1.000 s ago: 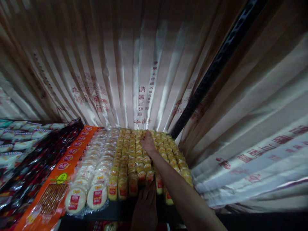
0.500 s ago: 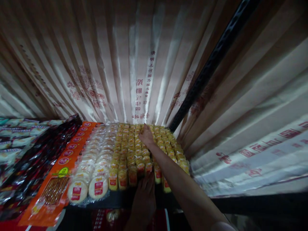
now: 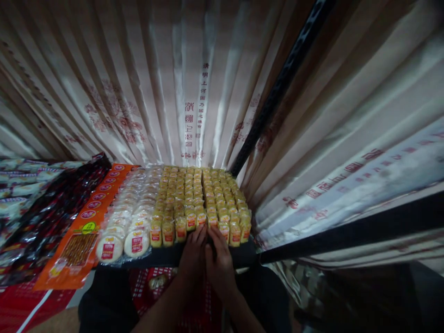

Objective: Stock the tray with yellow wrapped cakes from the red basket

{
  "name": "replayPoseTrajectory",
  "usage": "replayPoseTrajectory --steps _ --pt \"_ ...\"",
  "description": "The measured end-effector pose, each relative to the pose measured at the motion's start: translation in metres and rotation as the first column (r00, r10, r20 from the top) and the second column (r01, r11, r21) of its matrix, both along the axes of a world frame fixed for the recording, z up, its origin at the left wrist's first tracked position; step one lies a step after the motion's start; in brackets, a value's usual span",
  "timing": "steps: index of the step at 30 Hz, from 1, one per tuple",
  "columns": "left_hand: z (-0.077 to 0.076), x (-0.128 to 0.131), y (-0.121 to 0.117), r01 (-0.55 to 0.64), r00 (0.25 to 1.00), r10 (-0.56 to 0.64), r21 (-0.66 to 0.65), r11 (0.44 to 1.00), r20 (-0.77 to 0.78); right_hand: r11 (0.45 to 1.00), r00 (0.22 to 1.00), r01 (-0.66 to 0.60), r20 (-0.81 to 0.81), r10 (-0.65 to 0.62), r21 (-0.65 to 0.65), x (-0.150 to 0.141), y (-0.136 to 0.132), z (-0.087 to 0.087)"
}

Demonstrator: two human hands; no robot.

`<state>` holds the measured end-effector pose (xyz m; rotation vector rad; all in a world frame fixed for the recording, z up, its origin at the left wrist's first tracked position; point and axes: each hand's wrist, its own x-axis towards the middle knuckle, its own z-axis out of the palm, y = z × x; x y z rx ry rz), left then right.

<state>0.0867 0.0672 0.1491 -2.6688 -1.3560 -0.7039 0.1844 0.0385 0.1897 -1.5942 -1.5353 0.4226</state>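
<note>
Rows of small yellow snack packs [image 3: 197, 196] with red labels fill a dark shelf [image 3: 166, 258]. My left hand [image 3: 192, 259] and my right hand [image 3: 219, 261] rest side by side at the shelf's front edge. The fingertips of both touch the front row of yellow packs. Their fingers lie stretched forward and hold nothing that I can see.
Round white cakes in clear wrap [image 3: 130, 222] lie left of the yellow packs, then an orange packet row [image 3: 85, 226] and dark packets [image 3: 45, 217]. A pale printed curtain [image 3: 194, 92] hangs behind. A black shelf post [image 3: 277, 88] slants up at right. A red crate [image 3: 201, 305] sits below.
My right hand has pulled back from the far rows to the shelf's front edge, beside my left hand. The view has dropped back and lower.
</note>
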Motion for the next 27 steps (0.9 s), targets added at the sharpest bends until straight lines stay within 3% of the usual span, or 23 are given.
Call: replayPoseTrajectory --steps 4,7,13,17,23,27 --pt "0.003 -0.001 -0.002 0.0 0.999 0.001 0.022 1.0 -0.046 1.0 1.0 0.021 0.013 -0.021 -0.009 -0.003 -0.01 -0.033" --pt "0.0 -0.001 -0.001 0.008 0.998 -0.004 0.062 0.998 -0.063 1.0 1.0 0.023 0.003 -0.023 0.013 -0.004 -0.005 -0.042" --pt "-0.008 -0.002 0.001 0.026 0.999 -0.021 0.11 0.994 -0.048 1.0 1.0 0.004 -0.005 -0.004 0.003 -0.003 -0.002 -0.042" --pt "-0.011 -0.003 0.0 0.021 0.999 -0.024 0.075 0.997 0.039 1.0 0.999 0.005 -0.048 -0.007 -0.03 -0.003 -0.001 -0.041" --pt "-0.017 -0.001 0.0 0.034 0.98 -0.036 0.009 0.999 0.198 0.994 0.989 -0.016 -0.151 0.0 -0.106 -0.002 0.002 -0.031" --pt "-0.02 -0.001 0.001 0.068 0.981 -0.07 0.018 0.998 0.181 0.989 0.977 -0.053 -0.212 0.022 -0.14 0.002 0.0 -0.023"
